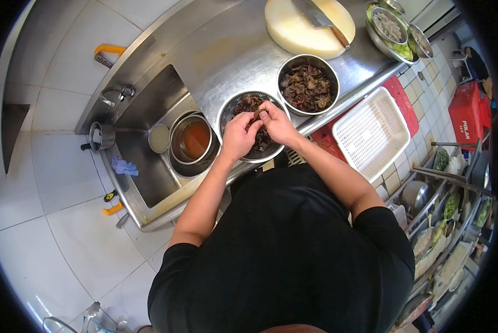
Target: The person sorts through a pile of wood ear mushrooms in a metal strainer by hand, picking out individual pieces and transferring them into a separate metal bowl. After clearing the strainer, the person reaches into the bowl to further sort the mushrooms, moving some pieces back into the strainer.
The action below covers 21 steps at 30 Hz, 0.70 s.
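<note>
Both hands meet above a steel colander (pixel 229 109) that holds dark brown, crinkled pieces looking like wood ear mushroom (pixel 260 137). My left hand (pixel 240 134) has its fingers closed on one such piece, and my right hand (pixel 278 125) pinches the same piece from the other side. The fingers partly hide the piece. Touching or almost touching the colander on its right is a round steel bowl (pixel 333 77), filled with more of the same dark mushroom (pixel 308 87).
Left of the colander lies a sink (pixel 166 94) with a pot of brownish water (pixel 196 140). A thick round chopping board (pixel 282 33) carries a cleaver (pixel 314 12) at the back. On the right are a white plastic basket (pixel 371 133) and bowls of food (pixel 388 25).
</note>
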{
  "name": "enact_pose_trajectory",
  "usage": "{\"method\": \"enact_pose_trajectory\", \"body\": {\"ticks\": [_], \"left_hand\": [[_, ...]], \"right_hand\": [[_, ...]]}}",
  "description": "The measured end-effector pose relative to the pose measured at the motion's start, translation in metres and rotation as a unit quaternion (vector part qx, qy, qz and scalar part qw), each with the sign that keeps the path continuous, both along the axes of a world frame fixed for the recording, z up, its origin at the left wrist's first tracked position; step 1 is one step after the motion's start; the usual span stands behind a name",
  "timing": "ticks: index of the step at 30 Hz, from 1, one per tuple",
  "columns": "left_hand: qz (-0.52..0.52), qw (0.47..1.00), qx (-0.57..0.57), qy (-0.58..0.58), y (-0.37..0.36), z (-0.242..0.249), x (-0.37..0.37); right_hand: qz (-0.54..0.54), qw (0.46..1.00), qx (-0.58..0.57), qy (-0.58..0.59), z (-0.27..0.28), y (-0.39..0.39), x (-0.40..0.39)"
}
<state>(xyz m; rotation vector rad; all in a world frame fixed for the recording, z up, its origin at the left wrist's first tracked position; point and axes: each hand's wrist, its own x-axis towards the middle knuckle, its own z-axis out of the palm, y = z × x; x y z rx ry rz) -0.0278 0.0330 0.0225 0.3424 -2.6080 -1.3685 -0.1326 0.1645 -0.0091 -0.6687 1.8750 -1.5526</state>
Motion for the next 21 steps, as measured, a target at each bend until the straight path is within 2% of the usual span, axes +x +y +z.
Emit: {"method": "enact_pose_trajectory", "body": {"ticks": [1, 2, 5, 8, 9, 11, 12, 15, 17, 20, 21], "left_hand": [[-0.007, 0.997, -0.074, -0.004, 0.0, -0.001, 0.001], [0.002, 0.997, -0.063, 0.039, 0.001, -0.005, -0.001], [0.026, 0.999, 0.04, -0.013, 0.009, 0.001, 0.0], [0.02, 0.998, -0.049, 0.035, 0.011, -0.011, 0.004], [0.032, 0.998, -0.04, 0.027, 0.011, -0.013, 0.004], [0.056, 0.998, -0.023, 0.008, 0.01, -0.019, 0.006], [0.056, 0.997, -0.008, -0.044, 0.008, -0.022, 0.005], [0.098, 0.949, 0.29, -0.077, 0.003, -0.037, 0.002], [0.098, 0.932, 0.341, -0.071, -0.006, -0.038, 0.006], [0.085, 0.919, 0.376, -0.077, -0.021, -0.036, 0.011], [0.078, 0.917, 0.382, -0.081, -0.024, -0.036, 0.012]], "right_hand": [[-0.002, 1.0, 0.003, -0.026, 0.001, 0.0, 0.001], [-0.004, 0.999, 0.005, -0.052, 0.004, 0.001, 0.003], [-0.009, 0.997, -0.027, -0.068, -0.021, -0.001, 0.011], [-0.002, 0.999, -0.037, -0.027, -0.032, 0.0, 0.01], [0.004, 0.999, -0.034, -0.011, -0.033, 0.001, 0.01], [-0.007, 0.998, -0.023, -0.056, -0.035, 0.0, 0.01], [-0.012, 0.997, -0.017, -0.077, -0.033, 0.0, 0.008], [-0.013, 0.991, -0.027, -0.128, -0.029, 0.004, 0.004], [-0.015, 0.986, -0.035, -0.16, -0.037, 0.007, 0.003], [-0.04, 0.954, -0.057, -0.292, -0.013, 0.011, 0.002], [-0.04, 0.961, -0.042, -0.272, -0.018, 0.011, 0.001]]}}
